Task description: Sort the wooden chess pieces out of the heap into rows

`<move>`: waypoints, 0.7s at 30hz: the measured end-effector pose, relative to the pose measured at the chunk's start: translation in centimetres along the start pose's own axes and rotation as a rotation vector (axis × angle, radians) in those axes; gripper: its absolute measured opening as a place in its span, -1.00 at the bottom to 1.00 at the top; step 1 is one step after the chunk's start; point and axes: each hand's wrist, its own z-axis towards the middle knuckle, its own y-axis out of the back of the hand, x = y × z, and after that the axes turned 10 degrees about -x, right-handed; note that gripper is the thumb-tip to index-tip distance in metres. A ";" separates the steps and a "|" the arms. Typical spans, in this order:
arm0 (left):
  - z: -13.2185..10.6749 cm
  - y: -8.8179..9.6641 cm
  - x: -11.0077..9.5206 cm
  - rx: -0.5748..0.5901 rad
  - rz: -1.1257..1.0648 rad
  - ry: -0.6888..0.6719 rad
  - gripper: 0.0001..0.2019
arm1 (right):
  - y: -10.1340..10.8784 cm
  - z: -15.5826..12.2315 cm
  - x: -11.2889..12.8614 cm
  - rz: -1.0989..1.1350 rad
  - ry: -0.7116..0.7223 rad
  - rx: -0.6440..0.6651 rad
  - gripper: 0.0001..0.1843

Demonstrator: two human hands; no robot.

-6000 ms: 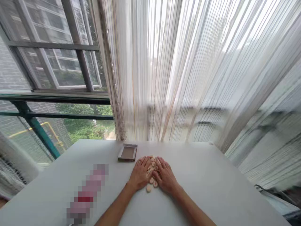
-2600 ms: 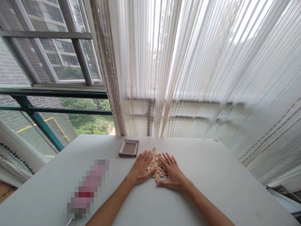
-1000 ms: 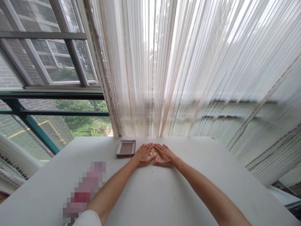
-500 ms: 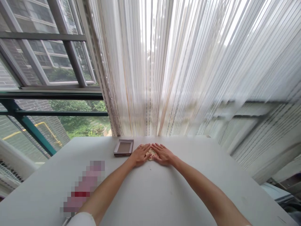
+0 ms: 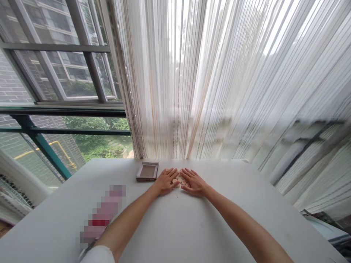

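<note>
Both arms reach far out over a white table [image 5: 192, 226]. My left hand [image 5: 165, 180] and my right hand [image 5: 193, 182] lie flat side by side, fingers stretched out, on a small heap of round wooden game discs [image 5: 180, 180]. Only a few discs show in the gap between the hands; some carry red marks. The rest of the heap is hidden under my palms. A shallow open box [image 5: 147, 171] with a brown inside sits just left of my left hand.
A blurred-out pinkish object [image 5: 102, 215] lies on the table at the near left. Sheer white curtains [image 5: 219, 80] hang right behind the table's far edge. A window with dark frames [image 5: 55, 73] fills the left.
Over six seconds the hands spread the discs out, then swept them together and pushed the heap farther away, beside the box. In the last half second they barely moved.
</note>
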 end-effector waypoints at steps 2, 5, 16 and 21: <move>0.0 0.3 -0.3 -0.015 0.005 -0.003 -0.43 | 0.1 -0.3 0.2 -0.004 -0.003 -0.043 -0.19; -0.1 0.9 -0.8 -0.039 0.005 -0.015 -0.44 | 0.4 -1.1 0.4 -0.010 -0.017 -0.099 -0.24; -0.7 1.4 -1.1 0.033 -0.030 -0.080 -0.33 | 1.0 -3.4 -1.8 -0.013 -0.101 -0.038 -0.08; -0.5 1.5 -1.2 0.070 -0.041 -0.088 -0.39 | 0.7 -3.2 -1.9 -0.005 -0.115 0.000 -0.11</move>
